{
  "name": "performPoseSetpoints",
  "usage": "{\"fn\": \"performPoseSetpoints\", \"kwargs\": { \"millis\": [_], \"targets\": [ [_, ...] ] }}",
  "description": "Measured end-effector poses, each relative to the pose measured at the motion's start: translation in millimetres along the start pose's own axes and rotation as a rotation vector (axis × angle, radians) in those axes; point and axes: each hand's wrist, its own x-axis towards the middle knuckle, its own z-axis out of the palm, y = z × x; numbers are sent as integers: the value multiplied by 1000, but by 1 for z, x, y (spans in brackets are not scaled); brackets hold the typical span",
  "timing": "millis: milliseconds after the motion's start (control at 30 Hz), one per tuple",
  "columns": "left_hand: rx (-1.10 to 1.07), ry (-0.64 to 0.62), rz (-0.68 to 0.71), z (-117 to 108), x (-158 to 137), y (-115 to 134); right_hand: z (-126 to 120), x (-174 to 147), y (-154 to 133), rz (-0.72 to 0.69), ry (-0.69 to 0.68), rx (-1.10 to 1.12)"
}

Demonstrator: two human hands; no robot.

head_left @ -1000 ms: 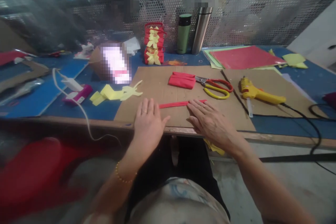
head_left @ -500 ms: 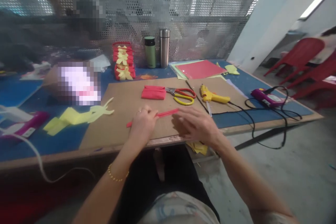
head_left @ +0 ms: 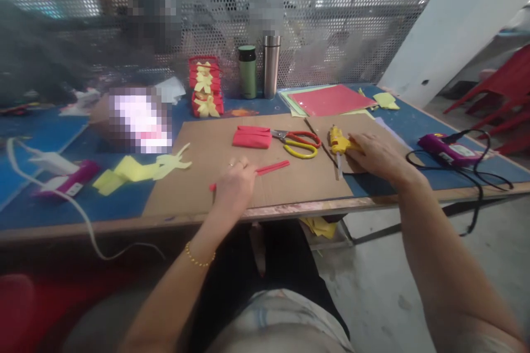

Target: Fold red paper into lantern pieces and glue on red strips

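Note:
My left hand (head_left: 237, 185) rests on the cardboard (head_left: 199, 143), its fingers curled over a narrow red strip (head_left: 274, 167) whose two ends stick out on either side. At the right, my right hand (head_left: 376, 157) has its fingers on the handle of a yellow glue gun (head_left: 338, 140), which lies on the board with a clear glue stick pointing toward me. Behind the strip sits a folded red piece (head_left: 252, 137). Beside it lie scissors (head_left: 298, 142) with red and yellow handles.
Red bundles with yellow bows (head_left: 206, 88), a green flask (head_left: 247, 73) and a steel flask (head_left: 271, 69) stand at the back. Red sheets (head_left: 333, 100) lie back right. Yellow cut pieces (head_left: 132, 171) and purple power strips (head_left: 449, 150) with cords flank the cardboard.
My right hand has left the end of the red strip, moved right and taken hold of the glue gun's handle. My left hand stays on the strip. The view has shifted a little.

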Motion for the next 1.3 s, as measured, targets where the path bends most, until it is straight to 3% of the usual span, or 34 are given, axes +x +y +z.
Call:
{"fn": "performPoseSetpoints", "kwargs": {
  "millis": [233,400,567,700,967,1300],
  "targets": [
    [56,-4,-7,1,0,5,-9,-10,-9,8,44,-70],
    [61,-56,-53,-1,4,7,-33,-28,-28,-114,184,239],
    [63,-107,-78,-3,7,11,-54,-51,-83,-273,50,603],
    [39,-105,-75,-5,8,15,-57,-57,-111,-316,-75,685],
    [25,-120,-85,-5,9,16,-50,-52,-113,-386,-199,668],
    [32,-119,-88,-5,7,16,-41,-50,-113,-452,-127,632]
  ]
}}
